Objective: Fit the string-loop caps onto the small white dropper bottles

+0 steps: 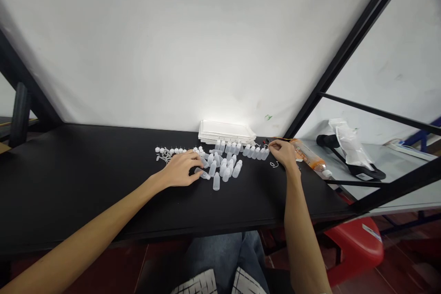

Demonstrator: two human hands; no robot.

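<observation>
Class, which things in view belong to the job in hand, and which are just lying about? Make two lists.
Apparently in the job:
small translucent plastic bottles
small round white caps with thin tips
thin curled white pieces

Apparently lying about:
clear plastic drink bottle with an orange label
red plastic stool
flat white stack by the wall (role unclear)

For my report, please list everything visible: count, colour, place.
Small bottles: roughly twenty, translucent, centre
Caps: about ten, white, left
Curly strips: several, white, near hands
Flat stack: one, white, by wall
Drink bottle: one, orange label, right
Table: one, black, centre
Wall: one, white, behind
Frame bars: several, black, sides
Side table: one, grey, right
Bag: one, whitish, right
Object: one, black, under bag
Stool: one, red, right
Left hand: one, bare, at bottles
Right hand: one, bare, by rightmost bottle
Jeans: one pair, blue, below
</observation>
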